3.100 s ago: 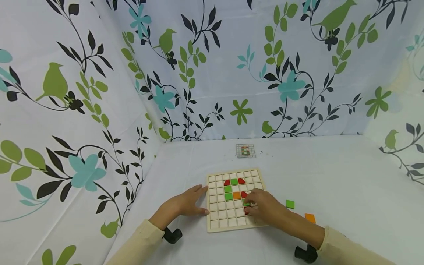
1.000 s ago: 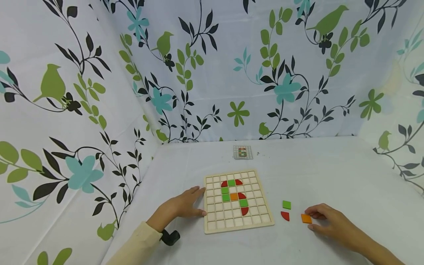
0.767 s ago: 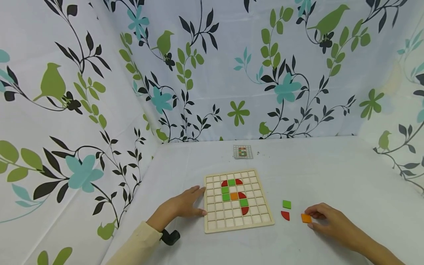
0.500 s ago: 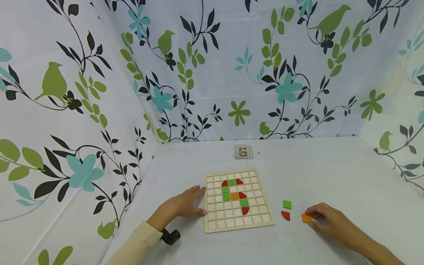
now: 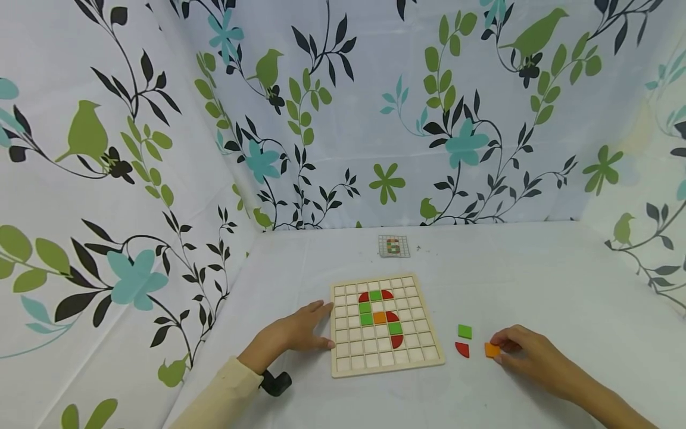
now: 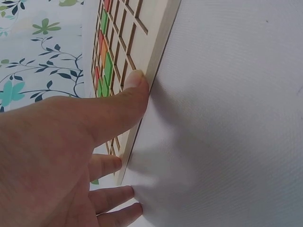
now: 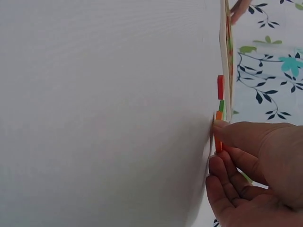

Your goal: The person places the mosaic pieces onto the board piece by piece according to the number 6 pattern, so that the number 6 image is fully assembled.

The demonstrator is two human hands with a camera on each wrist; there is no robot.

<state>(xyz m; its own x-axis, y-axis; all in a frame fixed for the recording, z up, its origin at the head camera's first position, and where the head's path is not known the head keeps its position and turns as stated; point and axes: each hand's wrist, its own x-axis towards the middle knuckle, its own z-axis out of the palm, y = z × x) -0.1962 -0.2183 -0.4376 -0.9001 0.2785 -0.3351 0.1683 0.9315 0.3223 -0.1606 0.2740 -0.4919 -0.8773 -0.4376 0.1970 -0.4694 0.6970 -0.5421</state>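
On the white table lies a wooden grid board (image 5: pixel 343 363) with red, green and orange tiles set in some squares. My left hand (image 5: pixel 301 329) rests at its left side, thumb touching the rim and fingers spread; the left wrist view shows the thumb (image 6: pixel 135 87) on the board's edge. To the right of the board, my right hand (image 5: pixel 536 357) pinches an orange square tile (image 5: pixel 490 350) between thumb and fingers. In the right wrist view the orange tile (image 7: pixel 218 135) stays close to the tabletop; whether it is lifted I cannot tell.
A green square tile (image 5: pixel 464 331) and a red quarter-round tile (image 5: pixel 462 350) lie between the board and my right hand. Behind the board is a small card (image 5: pixel 393 245) printed with a coloured grid pattern. A leaf-and-bird patterned cloth (image 5: pixel 343 119) hangs around the table.
My right hand has left the board and gone right to the orange tile. Just now it has shifted that tile slightly left. My left hand stays at the board's side.
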